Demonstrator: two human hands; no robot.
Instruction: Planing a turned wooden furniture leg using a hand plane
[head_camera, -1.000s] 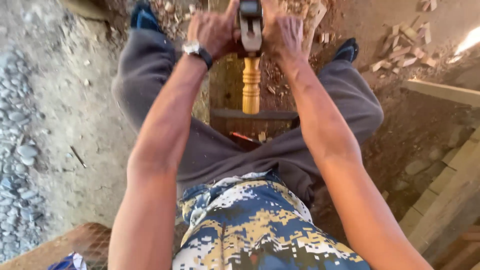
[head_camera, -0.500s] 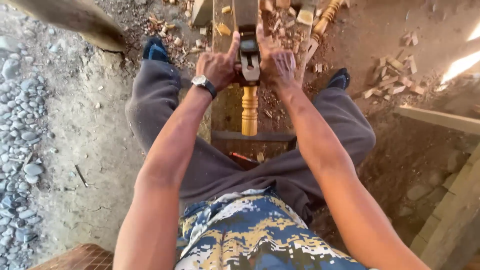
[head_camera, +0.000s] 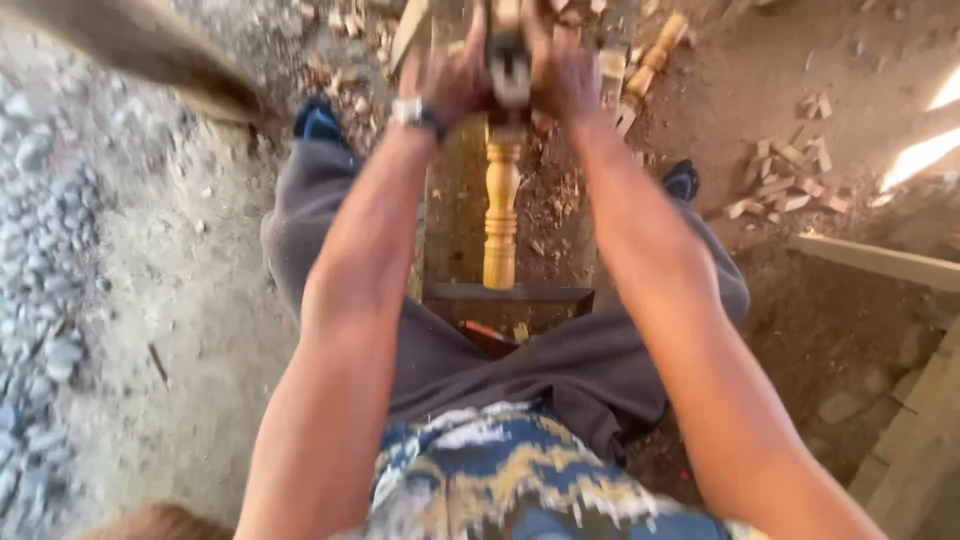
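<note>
Wood, pale and lathe-turned: a spindle (head_camera: 500, 215) lies between my knees, long axis running twelve to six. My left hand (head_camera: 445, 85) and right hand (head_camera: 572, 85) both clench one dark tool (head_camera: 509, 70) at its twelve o'clock end, equally near.

There is a single view, from a camera on the person's head, tilted steeply down and forward along both outstretched arms. The left hand (head_camera: 445, 85) and right hand (head_camera: 570, 85) sit far up the frame, near its top edge. Below the fingers the lap and patterned shirt (head_camera: 520, 480) fill the foreground at close range. Beyond the fingertips, dirt ground (head_camera: 200, 290) shows, blurred.
</note>
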